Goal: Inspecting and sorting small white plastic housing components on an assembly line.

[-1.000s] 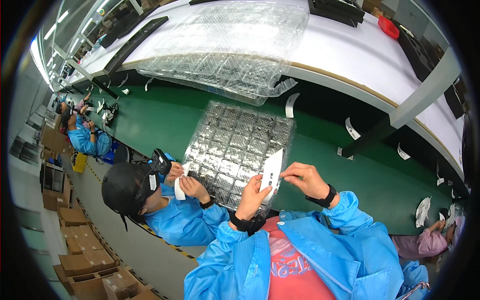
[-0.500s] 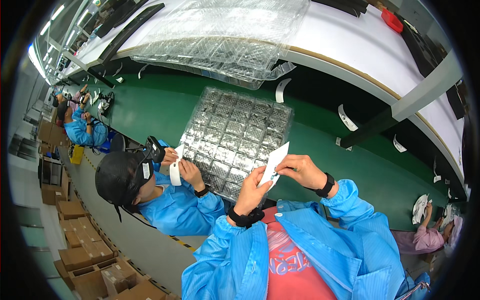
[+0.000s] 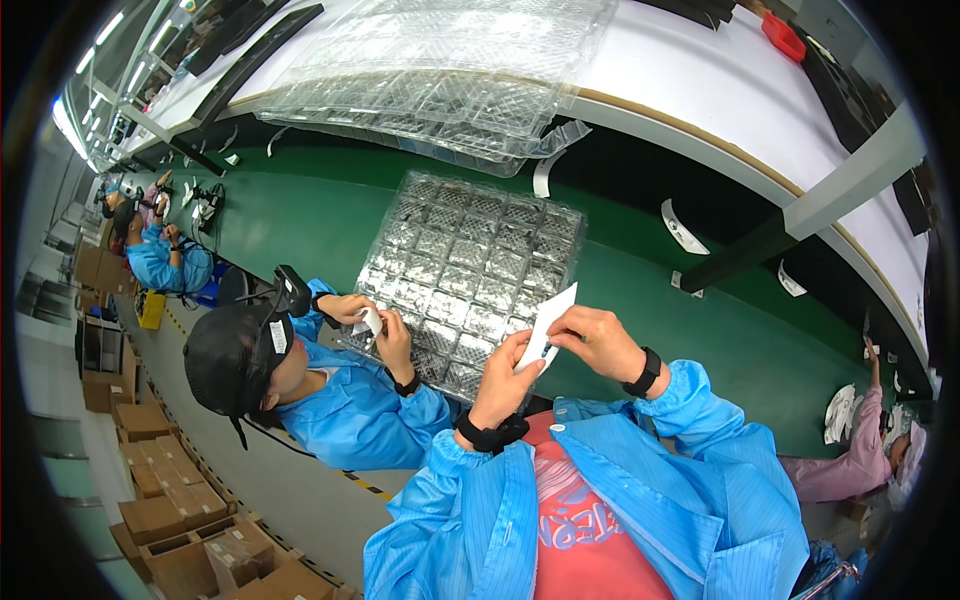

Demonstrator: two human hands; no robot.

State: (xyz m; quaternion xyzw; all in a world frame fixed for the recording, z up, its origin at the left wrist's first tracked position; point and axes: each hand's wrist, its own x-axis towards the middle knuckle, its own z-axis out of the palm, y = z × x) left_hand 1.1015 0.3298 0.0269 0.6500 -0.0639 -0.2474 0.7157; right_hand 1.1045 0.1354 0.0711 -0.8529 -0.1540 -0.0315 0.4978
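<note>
My left hand (image 3: 500,383) is closed on a white curved strip (image 3: 552,312), gripping its lower part between thumb and fingers. My right hand (image 3: 603,345) pinches against the strip's right edge, where a small dark bluish spot shows; its fingertips hide what they hold. Just beyond both hands lies a clear plastic tray (image 3: 470,255), divided into many pockets with shiny dark contents. On my left, a co-worker in a blue smock holds a similar white piece (image 3: 370,321) with both hands, above the tray's near-left corner.
The green bench surface (image 3: 690,330) stretches left and right. More clear trays (image 3: 430,100) are stacked on a white shelf (image 3: 690,90). White strips (image 3: 684,228) lie along the bench's far side, near a shelf post (image 3: 850,185). A pink-sleeved person (image 3: 850,460) sits at the right.
White strips at the bench's far side have shifted left. The co-worker's hands have turned their white piece. The pink-sleeved arm has stretched toward the far side. My hands have barely moved.
</note>
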